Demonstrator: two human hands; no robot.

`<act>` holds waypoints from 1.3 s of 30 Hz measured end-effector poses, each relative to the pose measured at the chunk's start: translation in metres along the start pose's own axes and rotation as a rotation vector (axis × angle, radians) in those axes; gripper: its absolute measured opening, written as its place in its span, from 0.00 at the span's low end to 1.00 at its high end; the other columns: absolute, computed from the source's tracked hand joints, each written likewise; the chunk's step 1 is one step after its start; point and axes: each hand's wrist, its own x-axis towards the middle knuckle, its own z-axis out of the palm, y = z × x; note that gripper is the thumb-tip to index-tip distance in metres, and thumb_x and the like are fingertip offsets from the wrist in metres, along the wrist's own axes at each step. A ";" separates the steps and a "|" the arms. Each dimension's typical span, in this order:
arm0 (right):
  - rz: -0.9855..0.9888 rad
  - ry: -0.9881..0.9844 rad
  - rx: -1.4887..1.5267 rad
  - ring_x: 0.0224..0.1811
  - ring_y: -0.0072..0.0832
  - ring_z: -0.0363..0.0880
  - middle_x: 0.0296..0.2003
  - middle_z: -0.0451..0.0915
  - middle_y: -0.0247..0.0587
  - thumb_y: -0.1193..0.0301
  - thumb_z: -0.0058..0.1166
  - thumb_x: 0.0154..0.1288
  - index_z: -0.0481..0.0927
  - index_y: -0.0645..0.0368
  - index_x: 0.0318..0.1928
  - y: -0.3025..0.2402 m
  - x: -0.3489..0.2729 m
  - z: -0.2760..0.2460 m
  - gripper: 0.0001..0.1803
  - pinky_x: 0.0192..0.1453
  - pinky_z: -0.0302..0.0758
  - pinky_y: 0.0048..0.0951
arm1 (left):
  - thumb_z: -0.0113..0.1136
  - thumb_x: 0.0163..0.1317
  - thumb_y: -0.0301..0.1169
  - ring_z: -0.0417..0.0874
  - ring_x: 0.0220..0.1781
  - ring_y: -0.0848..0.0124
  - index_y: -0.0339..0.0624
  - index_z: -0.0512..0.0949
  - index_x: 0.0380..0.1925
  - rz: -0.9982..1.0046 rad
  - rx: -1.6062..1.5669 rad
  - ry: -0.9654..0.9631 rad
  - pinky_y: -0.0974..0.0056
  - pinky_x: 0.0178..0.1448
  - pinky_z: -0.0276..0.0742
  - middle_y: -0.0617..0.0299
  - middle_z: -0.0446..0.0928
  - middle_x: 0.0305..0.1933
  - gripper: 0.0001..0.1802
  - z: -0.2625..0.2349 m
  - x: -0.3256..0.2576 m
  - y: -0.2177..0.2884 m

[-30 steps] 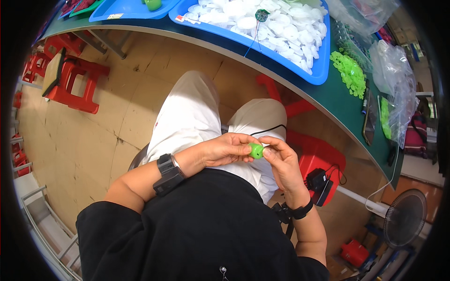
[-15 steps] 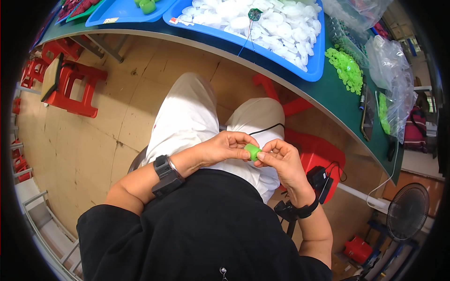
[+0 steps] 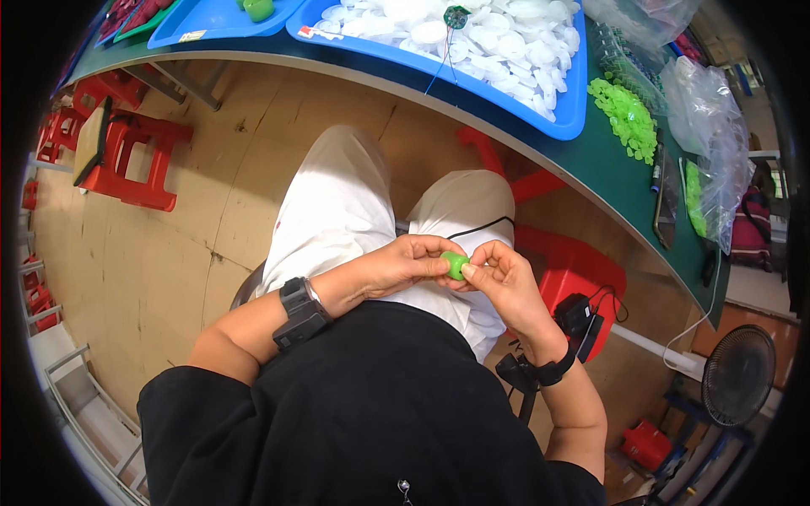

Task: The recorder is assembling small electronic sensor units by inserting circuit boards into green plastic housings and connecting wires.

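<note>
Both hands meet over the person's lap, well below the edge of the tabletop (image 3: 607, 169). The left hand (image 3: 403, 264) and the right hand (image 3: 499, 282) close on a small green piece (image 3: 455, 265), pinched between the fingertips of both; the fingers are bent around it, grasping it from either side. Only a rounded green patch of the piece shows, the rest being covered by the fingers (image 3: 477, 271), so its full shape cannot be made out. Whether it is one part or two pressed together cannot be told.

A black watch (image 3: 299, 311) sits on the left wrist, and a dark band (image 3: 553, 371) on the right wrist (a small black device hangs beside it, its kind unclear). The knees in light trousers (image 3: 337, 202) lie under the hands.

Up on the green tabletop a blue tray (image 3: 567, 118) holds a heap of white round pieces (image 3: 472, 29), with a small dark round part (image 3: 456, 15) on top; the tray is cut off at the upper edge. To its right lies a loose pile of green pieces (image 3: 629, 114), and further right clear plastic bags (image 3: 713, 110), their contents blurred. A second blue tray (image 3: 211, 21) at the upper left is mostly out of frame. Red stools (image 3: 126, 156) stand on the floor to the left, and a fan (image 3: 738, 375) at the lower right is partly cropped.
</note>
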 end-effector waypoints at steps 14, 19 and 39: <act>-0.319 0.359 -0.462 0.28 0.21 0.82 0.32 0.81 0.41 0.79 0.57 0.63 0.78 0.69 0.38 -0.002 -0.003 0.016 0.06 0.32 0.75 0.20 | 0.62 0.61 0.22 0.78 0.53 0.73 0.37 0.71 0.53 0.217 0.146 0.151 0.67 0.59 0.74 0.60 0.77 0.50 0.20 0.008 0.004 0.006; -0.340 0.319 -0.532 0.26 0.20 0.81 0.32 0.81 0.40 0.79 0.56 0.63 0.77 0.69 0.39 -0.002 -0.001 0.018 0.06 0.30 0.75 0.21 | 0.62 0.60 0.20 0.77 0.53 0.74 0.35 0.72 0.52 0.281 0.310 0.221 0.68 0.58 0.74 0.59 0.77 0.49 0.20 0.012 0.000 0.008; -0.578 0.171 -0.524 0.28 0.18 0.77 0.30 0.79 0.37 0.76 0.55 0.65 0.79 0.67 0.40 -0.099 0.014 0.032 0.06 0.34 0.72 0.19 | 0.65 0.58 0.25 0.76 0.46 0.69 0.39 0.75 0.54 1.132 1.586 0.380 0.67 0.45 0.74 0.60 0.76 0.45 0.22 0.064 -0.042 0.161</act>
